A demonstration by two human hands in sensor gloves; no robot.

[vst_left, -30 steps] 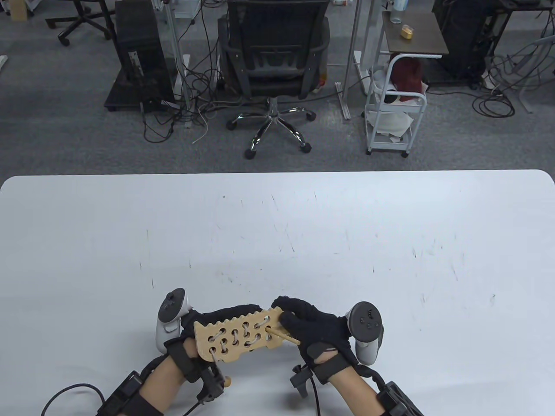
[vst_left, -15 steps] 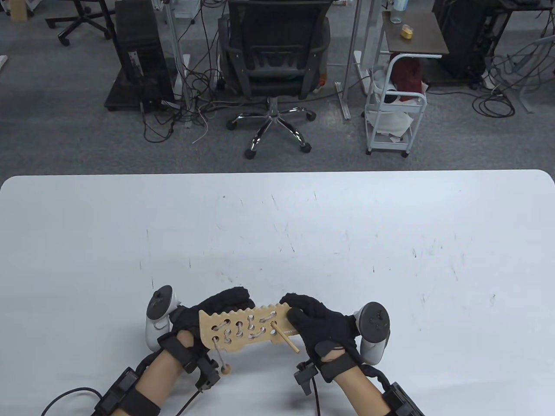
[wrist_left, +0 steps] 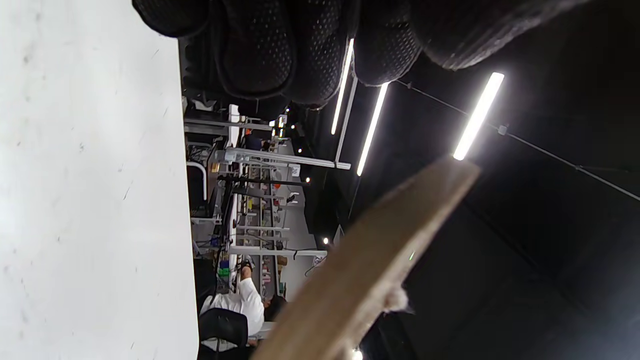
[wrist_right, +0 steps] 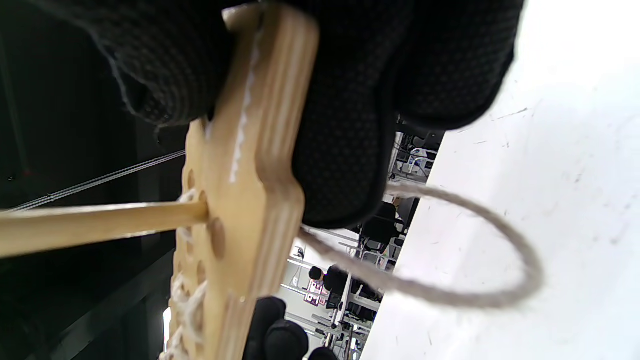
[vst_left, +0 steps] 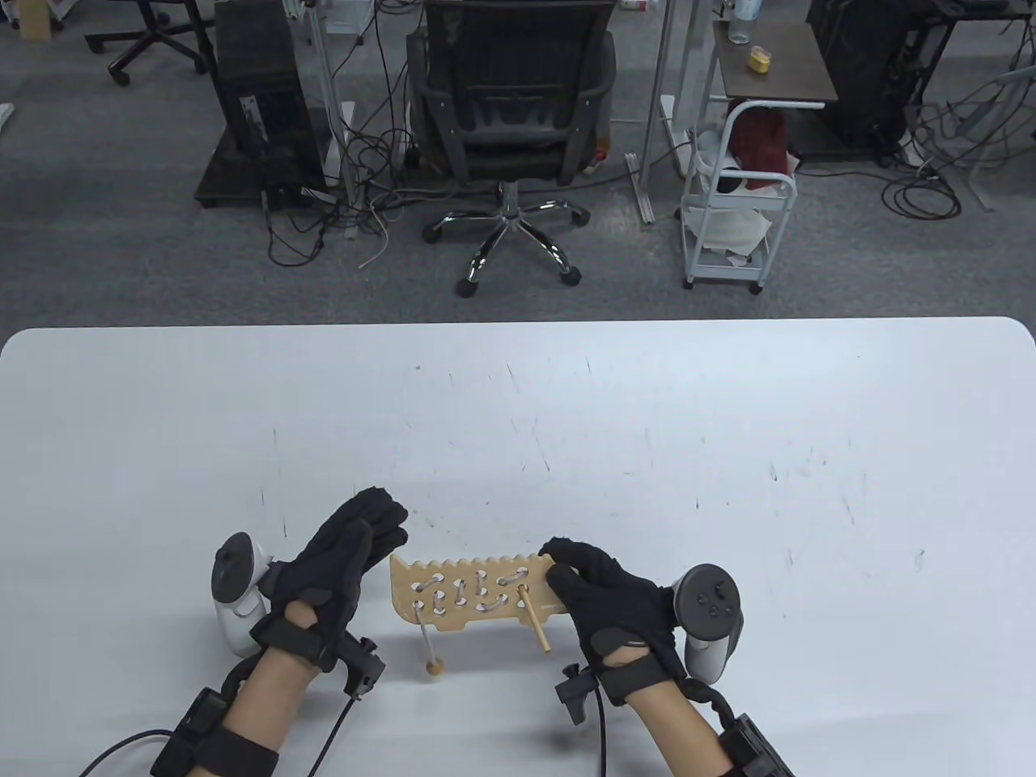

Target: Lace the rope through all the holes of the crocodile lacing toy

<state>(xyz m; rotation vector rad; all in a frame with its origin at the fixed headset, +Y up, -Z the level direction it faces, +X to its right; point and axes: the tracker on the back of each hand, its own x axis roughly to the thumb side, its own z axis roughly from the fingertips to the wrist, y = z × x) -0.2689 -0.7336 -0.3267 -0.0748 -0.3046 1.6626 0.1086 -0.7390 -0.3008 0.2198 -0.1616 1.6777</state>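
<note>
Right hand (vst_left: 609,600) pinches one end of the crocodile toy (vst_left: 473,592), thumb on top & fingers under, holding it just above the table (vst_left: 566,421). Left hand (vst_left: 344,550) is off the toy, just beside its other end, fingers straight & holding nothing. Rope (vst_left: 453,595) zigzags thru most of the holes. Wooden needle (vst_left: 534,624) sticks out of a hole near the right hand. At the other end a short bit of rope hangs down w/ a wooden bead (vst_left: 435,668) on it. In the right wrist view a loose loop of rope (wrist_right: 480,285) sags under the toy.

What could go wrong, I think: only one hand holds the toy, so it could tip or slip. The needle could slide back out of its hole. The loose loop could snag or knot if pulled fast.

No words or brand names I can read anywhere.

Behind the table: an office chair (vst_left: 506,105) & a white cart (vst_left: 736,210).
</note>
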